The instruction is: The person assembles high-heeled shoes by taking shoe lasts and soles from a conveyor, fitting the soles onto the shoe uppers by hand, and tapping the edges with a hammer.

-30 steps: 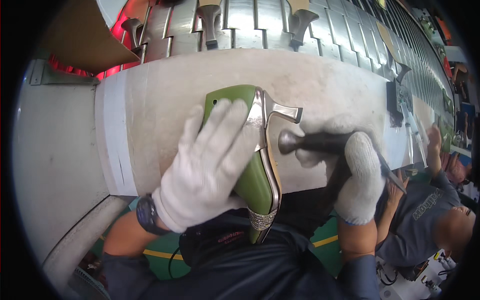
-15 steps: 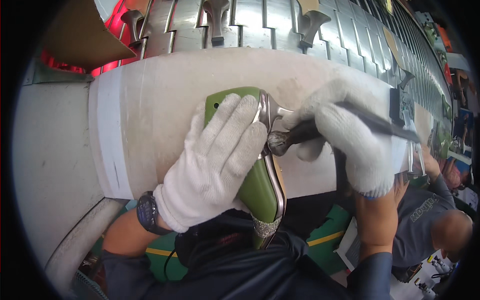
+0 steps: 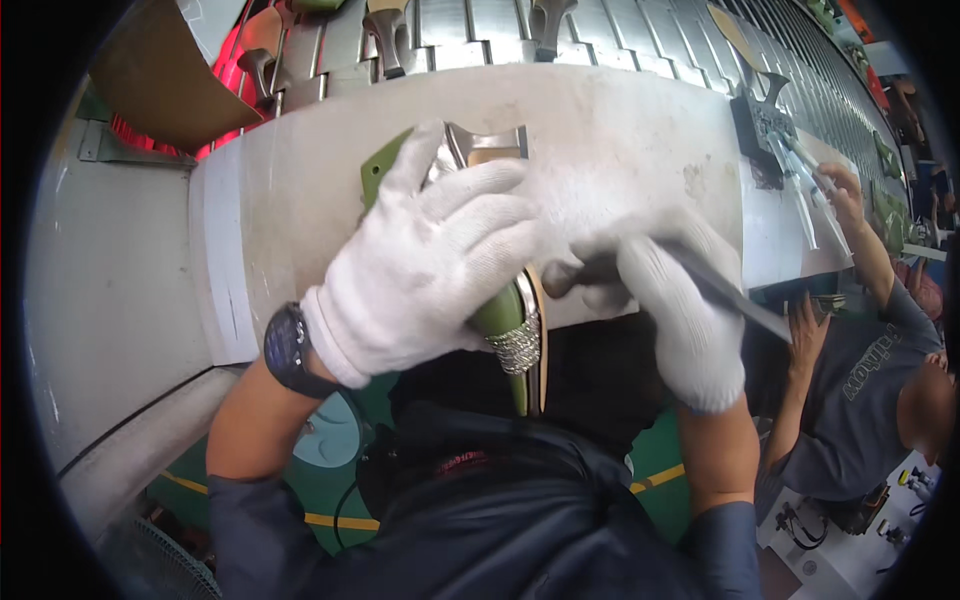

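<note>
A green high-heeled shoe (image 3: 497, 316) with a sparkling band near its pointed toe lies at the bench's near edge, toe toward my body. Its metallic heel (image 3: 507, 143) points right, its tan sole faces right. My left hand (image 3: 420, 260), in a white knit glove, is closed over the upper and hides the shoe's middle. In my gloved right hand (image 3: 680, 300) is a hammer, blurred by motion. The rounded dark hammer head (image 3: 558, 277) is just right of the sole; whether they touch I cannot tell. The handle slants down to the right.
The pale bench top (image 3: 620, 130) spreads around the shoe. Behind it runs a slatted metal conveyor (image 3: 450, 25) carrying several heeled shoes. A dark block (image 3: 757, 135) stands at the bench's right end. A co-worker (image 3: 850, 370) on the right holds a slim tool. A cardboard sheet (image 3: 160, 75) is at upper left.
My left hand has shifted its hold, and the shoe is turned so more of the heel and sole shows. The hammer has moved from the heel area down toward the forepart. Shoes on the conveyor shifted left.
</note>
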Tool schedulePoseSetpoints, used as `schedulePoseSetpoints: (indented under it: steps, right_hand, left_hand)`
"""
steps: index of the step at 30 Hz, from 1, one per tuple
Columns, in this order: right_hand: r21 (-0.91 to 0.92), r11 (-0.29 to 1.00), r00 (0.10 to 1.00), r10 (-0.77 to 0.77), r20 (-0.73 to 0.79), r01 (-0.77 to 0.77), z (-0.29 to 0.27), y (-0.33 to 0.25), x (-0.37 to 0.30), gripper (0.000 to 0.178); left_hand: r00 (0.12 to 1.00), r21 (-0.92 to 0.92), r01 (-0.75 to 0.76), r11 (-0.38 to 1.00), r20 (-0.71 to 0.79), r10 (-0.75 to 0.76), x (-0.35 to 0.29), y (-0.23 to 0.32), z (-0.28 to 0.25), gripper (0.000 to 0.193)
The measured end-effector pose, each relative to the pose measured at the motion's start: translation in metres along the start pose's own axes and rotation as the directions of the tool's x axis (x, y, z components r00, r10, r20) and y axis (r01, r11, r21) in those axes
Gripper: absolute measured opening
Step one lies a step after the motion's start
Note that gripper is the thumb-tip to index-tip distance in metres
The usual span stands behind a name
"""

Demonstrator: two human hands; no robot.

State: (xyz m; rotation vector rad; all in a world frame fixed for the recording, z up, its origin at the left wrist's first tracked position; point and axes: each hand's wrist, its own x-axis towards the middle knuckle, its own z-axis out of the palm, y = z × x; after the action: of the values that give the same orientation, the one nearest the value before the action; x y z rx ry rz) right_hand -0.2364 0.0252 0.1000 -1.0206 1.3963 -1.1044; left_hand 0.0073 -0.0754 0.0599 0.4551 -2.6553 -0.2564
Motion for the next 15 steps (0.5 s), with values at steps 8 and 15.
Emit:
schedulePoseSetpoints:
  steps: [8, 15]
  right_hand:
    - [0.246, 0.803, 0.806, -0.415, -0.422, 0.543, -0.001, -0.005, -0.047, 0.042]
    - [-0.248, 0.920, 0.952, -0.279, 0.125, 0.302, 0.010, -0.012, -0.003, 0.031]
  left_hand:
    - [0.994, -0.041, 0.011, 0.999, -0.104, -0.015, 0.001, 0.002, 0.004, 0.065]
    - [0.994, -0.048, 0.032, 0.998, -0.100, -0.037, -0.008, -0.003, 0.006, 0.062]
